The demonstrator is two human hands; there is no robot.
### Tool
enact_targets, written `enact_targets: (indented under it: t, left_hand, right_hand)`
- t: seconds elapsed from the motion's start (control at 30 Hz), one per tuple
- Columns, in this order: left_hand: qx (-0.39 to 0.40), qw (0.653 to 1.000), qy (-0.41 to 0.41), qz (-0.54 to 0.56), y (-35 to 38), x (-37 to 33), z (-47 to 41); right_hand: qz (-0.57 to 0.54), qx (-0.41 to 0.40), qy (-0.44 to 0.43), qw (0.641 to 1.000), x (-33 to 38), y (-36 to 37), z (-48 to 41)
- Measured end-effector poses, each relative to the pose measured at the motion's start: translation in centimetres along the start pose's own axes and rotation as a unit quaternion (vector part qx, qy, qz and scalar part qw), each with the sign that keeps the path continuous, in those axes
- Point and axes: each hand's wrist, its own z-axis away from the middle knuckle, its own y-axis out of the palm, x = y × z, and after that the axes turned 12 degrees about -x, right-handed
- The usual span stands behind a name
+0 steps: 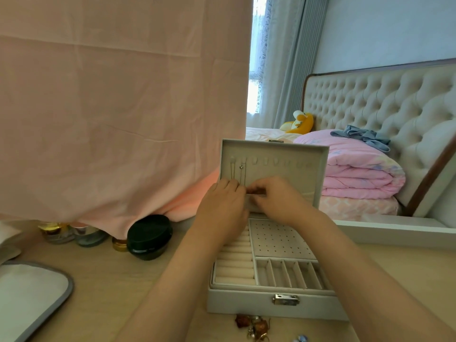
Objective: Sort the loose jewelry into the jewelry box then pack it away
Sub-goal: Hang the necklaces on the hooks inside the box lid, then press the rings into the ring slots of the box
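A grey jewelry box point(251, 301) stands open on the wooden table, its lid point(318, 169) upright with a row of hooks. Two thin necklace chains point(243, 172) hang from the left hooks. Both hands meet at the foot of the lid. My left hand point(223, 206) and my right hand point(278, 196) pinch the lower end of a chain and a small dark piece between their fingertips. The tray holds ring rolls point(234, 267), an earring panel point(278, 238) and several narrow slots point(286, 272). Loose jewelry point(254, 325), amber and metal pieces, lies in front of the box.
A black round jar point(149, 236) and small glass bottles point(59, 232) stand at the left under a hanging pink cloth point(111, 107). A grey-rimmed tray point(32, 297) lies at the front left. A bed with pink quilts point(360, 174) is beyond the table on the right.
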Motion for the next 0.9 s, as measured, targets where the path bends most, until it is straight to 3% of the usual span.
enact_targets:
  t: [0.4, 0.73, 0.9]
  left_hand:
    - [0.011, 0.993, -0.021, 0.119, -5.2, -2.4, 1.4]
    - [0.129, 0.977, -0.039, 0.163, -11.5, -3.3, 9.8]
    - [0.103, 0.987, 0.006, 0.127, -12.5, -3.6, 13.1]
  right_hand:
    - [0.007, -0.041, -0.046, 0.998, 2.0, -4.2, 4.6]
    - [0.025, 0.114, -0.047, 0.992, 6.3, -4.3, 15.0]
    - [0.086, 0.147, -0.058, 0.984, 7.3, -4.0, 18.0]
